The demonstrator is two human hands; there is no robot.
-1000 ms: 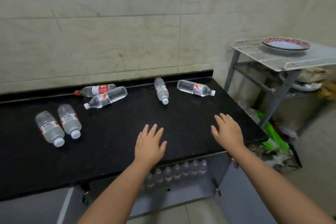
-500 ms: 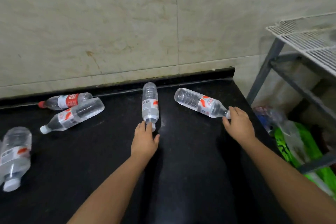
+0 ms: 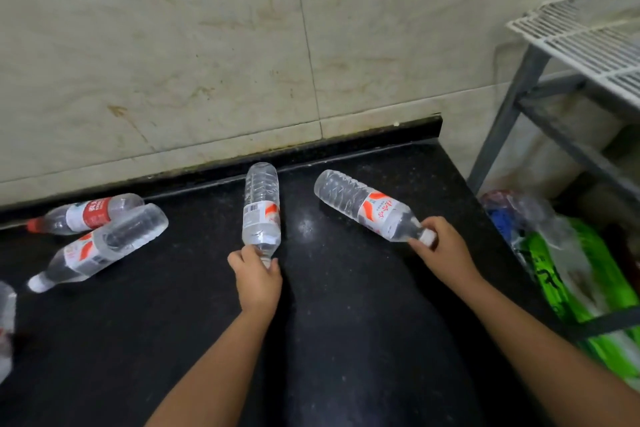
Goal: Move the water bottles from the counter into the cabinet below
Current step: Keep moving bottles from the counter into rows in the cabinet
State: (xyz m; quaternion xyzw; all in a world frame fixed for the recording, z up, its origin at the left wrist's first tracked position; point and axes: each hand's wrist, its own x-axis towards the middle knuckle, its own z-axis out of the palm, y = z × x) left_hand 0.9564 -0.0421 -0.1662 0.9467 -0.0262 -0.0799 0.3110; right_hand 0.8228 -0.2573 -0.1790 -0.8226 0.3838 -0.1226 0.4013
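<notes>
Two clear bottles (image 3: 261, 208) (image 3: 363, 206), white-and-orange labels, lying flat

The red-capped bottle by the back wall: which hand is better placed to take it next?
Left. The red-capped bottle lies far left by the wall, nearer the left hand, though that hand grips the middle bottle. The right hand is far right, holding the angled bottle.

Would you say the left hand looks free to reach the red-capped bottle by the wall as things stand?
Probably not right now: the left hand grips the neck of the upright-pointing bottle. The red-capped bottle lies far to its left against the wall, with another bottle lying in front of it.
</notes>
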